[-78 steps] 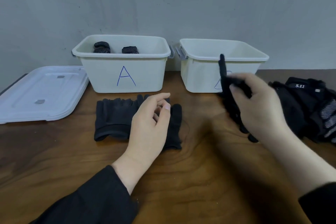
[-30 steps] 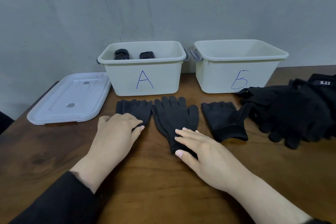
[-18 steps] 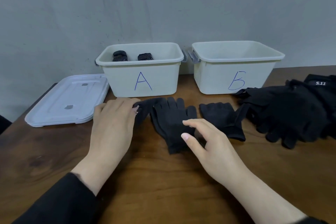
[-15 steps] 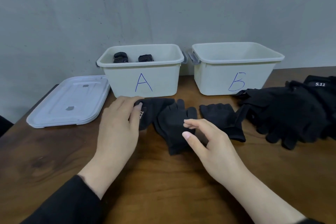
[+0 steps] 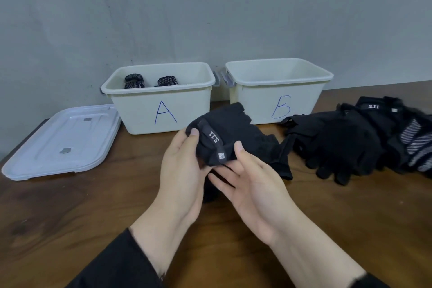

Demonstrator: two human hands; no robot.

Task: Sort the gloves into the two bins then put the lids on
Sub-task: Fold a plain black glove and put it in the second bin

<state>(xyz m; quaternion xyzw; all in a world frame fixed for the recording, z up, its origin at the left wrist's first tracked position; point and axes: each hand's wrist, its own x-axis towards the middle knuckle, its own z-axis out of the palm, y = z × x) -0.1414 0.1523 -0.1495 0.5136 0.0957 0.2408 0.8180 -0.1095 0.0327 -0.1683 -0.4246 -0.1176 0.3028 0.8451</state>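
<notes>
Both hands meet at the middle of the scene around a black glove bundle (image 5: 224, 138), lifted clear of the bench (image 5: 70, 206): the left hand (image 5: 182, 177) grips its left end with the thumb pressed on top, and the right hand (image 5: 254, 184) cups it from below and the right, thumb resting on the cuff. The bundle's long axis runs from the near hands up and away toward the gap between the two bins, so bin A (image 5: 161, 110) lies far-left of it and bin B (image 5: 278, 98) far-right, each about equally close; the left hand is nearer A, the right nearer B. A cuff strap printed "5.11", seen upside down, with a small square logo tab crosses the top of the soft, matte knit fabric, which would likely slump and unfold if held loosely. Just beyond and right of the bundle another dark glove (image 5: 278, 159) lies flat on the bench, and further right sits a heap of black gloves (image 5: 350, 142), some with grey striped patches and one showing the same label. Bin A, cream rigid plastic with a blue letter, already holds dotted dark gloves (image 5: 149, 82); bin B shows nothing inside from this angle. White lids (image 5: 58, 142), seemingly two stacked, lie flat at far left on the dark wood grain.
</notes>
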